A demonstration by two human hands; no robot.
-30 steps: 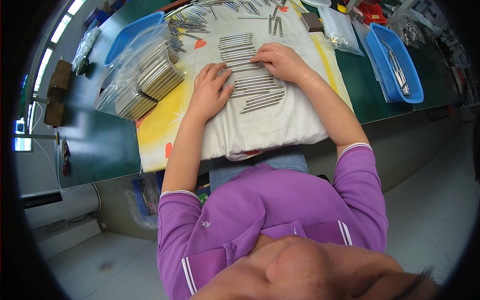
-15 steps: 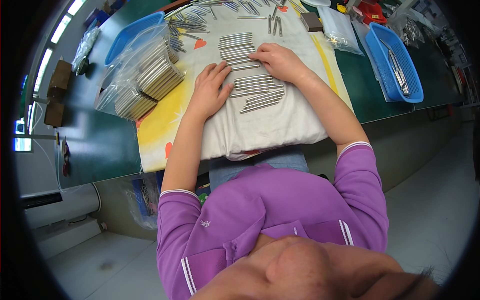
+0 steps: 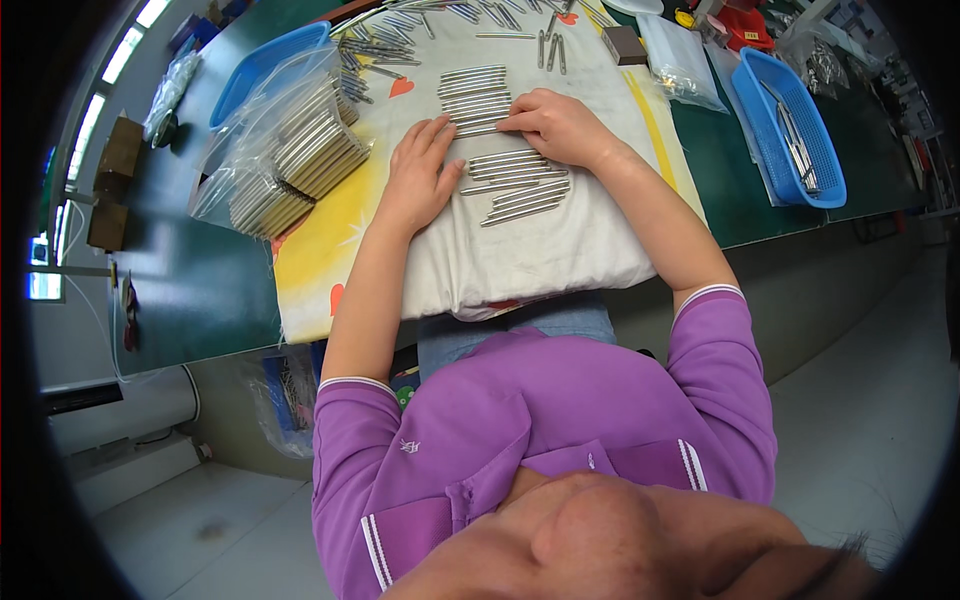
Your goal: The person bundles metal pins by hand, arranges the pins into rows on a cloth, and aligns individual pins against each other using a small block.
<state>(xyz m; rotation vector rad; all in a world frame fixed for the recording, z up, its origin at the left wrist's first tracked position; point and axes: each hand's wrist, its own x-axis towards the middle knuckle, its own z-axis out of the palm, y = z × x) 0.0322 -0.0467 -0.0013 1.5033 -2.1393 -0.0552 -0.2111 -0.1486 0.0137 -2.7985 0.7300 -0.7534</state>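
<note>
Rods (image 3: pixel 474 106) are the business here, laid side by side in a close row (image 3: pixel 472 84) on the cloth (image 3: pixel 560 240), and I take that row as my landmark. Scanning left to right from my end, I get the left basket (image 3: pixel 250 82) well off to the row's left, then the bag (image 3: pixel 290 95) with packed rods (image 3: pixel 322 150), closer to the row. The left hand (image 3: pixel 418 165) rests by the row's left side, fingers stretched and thumb apart, grasping nothing that I can see; its tips touch, or lie just beside, the end of the nearest rod (image 3: pixel 482 131). On the person's side of the row sit the lower rods (image 3: pixel 508 168), some skewed. At the row's right side is the right hand (image 3: pixel 557 125), fingers bent, thumb and forefinger at that same rod's other end; whether they pinch or merely press, I cannot tell. Farther right of the row come the pouch (image 3: pixel 680 60) and the right basket (image 3: pixel 832 165). I read the step in hand as squaring the nearest rod against the row, partway through, since the lower rods lie apart. Next, I judge, calls for easing both hands off without knocking the row, then bringing up a lower rod with its ends level.
</note>
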